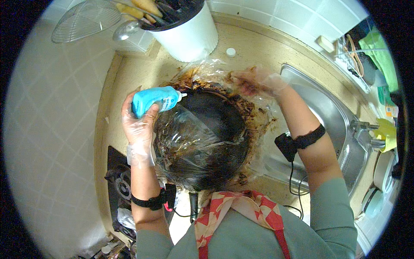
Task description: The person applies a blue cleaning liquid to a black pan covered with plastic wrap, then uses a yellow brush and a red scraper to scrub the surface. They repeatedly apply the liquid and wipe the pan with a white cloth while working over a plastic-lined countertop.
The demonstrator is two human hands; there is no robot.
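My left hand (pixel 139 119), in a clear plastic glove, grips a blue squeeze bottle (pixel 152 101) lying on its side. Its white nozzle points right, over the upper left edge of a round black pan (pixel 223 116). Clear plastic film (pixel 194 139) clings to the lower left of the pan, wrinkled and shiny. Dark brown residue smears the film (pixel 258 113) spread around the rim. Above and right of the pan, my right hand (pixel 254 82) is gloved, brown-stained and blurred by motion. Whether its fingers pinch any film is unclear.
A small white cap (pixel 230 52) lies on the counter near a white utensil container (pixel 187 39). The steel sink (pixel 323 97) with its faucet (pixel 365 129) is at the right. A gas stove (pixel 119 184) stands lower left. Black cables (pixel 292 178) hang from the strapped arm devices.
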